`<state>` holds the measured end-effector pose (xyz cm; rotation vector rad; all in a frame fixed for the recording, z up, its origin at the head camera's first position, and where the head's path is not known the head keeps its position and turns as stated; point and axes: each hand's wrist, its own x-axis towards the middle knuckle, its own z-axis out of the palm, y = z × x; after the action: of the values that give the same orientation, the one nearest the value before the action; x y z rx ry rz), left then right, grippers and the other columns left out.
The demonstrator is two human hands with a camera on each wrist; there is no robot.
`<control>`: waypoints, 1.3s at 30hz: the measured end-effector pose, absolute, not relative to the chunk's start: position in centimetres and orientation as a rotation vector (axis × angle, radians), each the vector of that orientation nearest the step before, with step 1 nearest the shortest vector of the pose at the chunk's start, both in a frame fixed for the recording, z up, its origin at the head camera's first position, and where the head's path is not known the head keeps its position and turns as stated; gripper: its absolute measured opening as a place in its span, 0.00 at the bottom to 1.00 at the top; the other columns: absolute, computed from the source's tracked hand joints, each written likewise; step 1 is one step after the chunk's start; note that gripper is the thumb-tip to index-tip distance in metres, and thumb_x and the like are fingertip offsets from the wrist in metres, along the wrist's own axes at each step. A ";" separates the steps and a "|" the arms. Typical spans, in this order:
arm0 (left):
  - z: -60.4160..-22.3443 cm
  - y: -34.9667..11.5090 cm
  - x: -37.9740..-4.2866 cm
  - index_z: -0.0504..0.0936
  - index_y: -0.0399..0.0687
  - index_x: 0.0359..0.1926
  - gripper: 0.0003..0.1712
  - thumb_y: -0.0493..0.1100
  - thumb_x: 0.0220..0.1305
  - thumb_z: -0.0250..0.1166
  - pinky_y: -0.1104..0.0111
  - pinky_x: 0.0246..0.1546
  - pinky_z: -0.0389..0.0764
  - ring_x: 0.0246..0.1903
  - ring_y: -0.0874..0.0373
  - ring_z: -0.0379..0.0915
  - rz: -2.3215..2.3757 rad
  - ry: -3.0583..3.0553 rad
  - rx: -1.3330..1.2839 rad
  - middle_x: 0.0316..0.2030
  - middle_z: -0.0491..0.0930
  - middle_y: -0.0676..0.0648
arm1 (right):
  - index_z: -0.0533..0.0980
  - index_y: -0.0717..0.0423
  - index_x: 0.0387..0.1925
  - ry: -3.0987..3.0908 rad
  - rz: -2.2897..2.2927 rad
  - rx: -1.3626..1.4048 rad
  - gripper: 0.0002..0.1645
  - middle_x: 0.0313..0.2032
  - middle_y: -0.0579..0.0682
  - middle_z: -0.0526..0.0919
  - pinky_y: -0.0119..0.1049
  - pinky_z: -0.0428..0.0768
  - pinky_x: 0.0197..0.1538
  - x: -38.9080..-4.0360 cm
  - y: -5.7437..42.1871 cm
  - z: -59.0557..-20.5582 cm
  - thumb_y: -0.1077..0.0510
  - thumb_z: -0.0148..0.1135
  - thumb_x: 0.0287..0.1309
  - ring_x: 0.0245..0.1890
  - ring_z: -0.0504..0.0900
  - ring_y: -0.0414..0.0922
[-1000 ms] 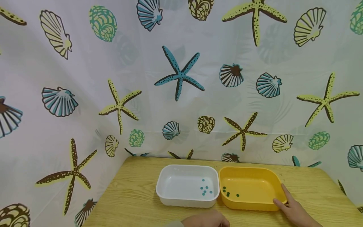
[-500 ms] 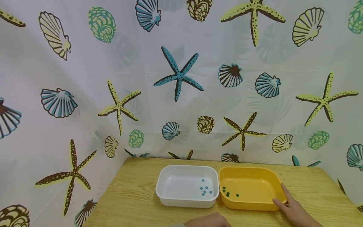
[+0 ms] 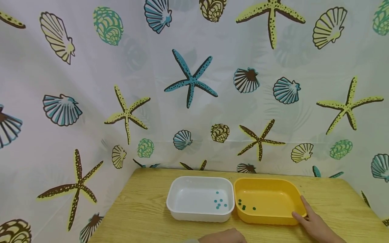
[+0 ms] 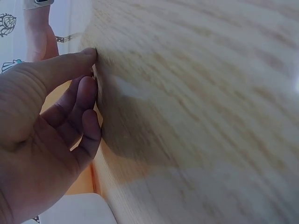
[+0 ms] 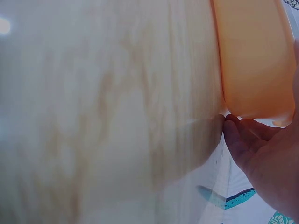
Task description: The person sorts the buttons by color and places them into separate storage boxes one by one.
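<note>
A white plastic tub [image 3: 179, 211] and a yellow plastic tub [image 3: 273, 219] stand side by side on the table. Several small flat blue discs [image 3: 221, 200] lie in the white tub's right part, and several dark green discs [image 3: 243, 207] in the yellow tub's left part. My left hand [image 3: 223, 237] is at the table in front of the tubs. In the left wrist view its fingers [image 4: 86, 93] are loosely bent near the tabletop, with no held thing plainly visible. My right hand [image 3: 319, 226] rests against the yellow tub's front right corner, fingers extended along its side.
The wood-grain table [image 3: 136, 206] extends on both sides of the tubs. Behind and beside it hangs a white curtain [image 3: 212, 111] printed with starfish and shells. The tubs' neighbouring rims nearly touch.
My left hand has shifted slightly down, and its fingertips have slipped out of the head view. My right hand, the tubs and the discs stay put.
</note>
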<state>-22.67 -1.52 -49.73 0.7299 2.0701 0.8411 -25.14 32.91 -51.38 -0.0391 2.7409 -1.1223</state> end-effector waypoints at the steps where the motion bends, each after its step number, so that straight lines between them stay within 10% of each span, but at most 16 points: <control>1: -49.7 -1.5 -22.6 0.84 0.59 0.28 0.11 0.53 0.65 0.60 0.70 0.18 0.74 0.16 0.59 0.71 0.841 2.071 0.728 0.19 0.78 0.52 | 0.30 0.67 0.71 2.742 -1.122 -0.041 0.53 0.58 0.81 0.60 0.58 0.70 0.52 -25.1 32.9 -51.4 0.38 0.45 0.68 0.49 0.76 0.60; 12: -49.8 -1.8 -22.4 0.83 0.56 0.23 0.15 0.53 0.64 0.61 0.71 0.10 0.67 0.12 0.60 0.67 0.856 2.054 0.790 0.14 0.75 0.53 | 0.30 0.67 0.71 2.743 -1.137 -0.055 0.53 0.63 0.81 0.51 0.60 0.67 0.55 -25.0 32.9 -51.4 0.39 0.45 0.69 0.54 0.71 0.67; 25: -49.4 -2.5 -23.7 0.81 0.56 0.31 0.06 0.46 0.65 0.62 0.73 0.27 0.74 0.23 0.65 0.70 0.784 2.143 0.870 0.24 0.78 0.57 | 0.28 0.66 0.71 2.731 -1.139 -0.051 0.55 0.66 0.79 0.40 0.64 0.58 0.59 -25.0 32.8 -51.5 0.37 0.45 0.68 0.63 0.52 0.73; 39: -47.7 -3.2 -24.8 0.82 0.46 0.35 0.03 0.37 0.63 0.62 0.76 0.31 0.74 0.26 0.68 0.70 0.945 2.174 0.942 0.26 0.77 0.58 | 0.30 0.66 0.71 2.743 -1.116 -0.024 0.54 0.59 0.81 0.60 0.59 0.69 0.52 -25.2 33.0 -51.6 0.38 0.46 0.68 0.49 0.76 0.61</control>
<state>-24.77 -3.21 -47.71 0.9421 2.1742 0.9447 -25.20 32.96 -51.65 -0.0243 2.7430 -1.1161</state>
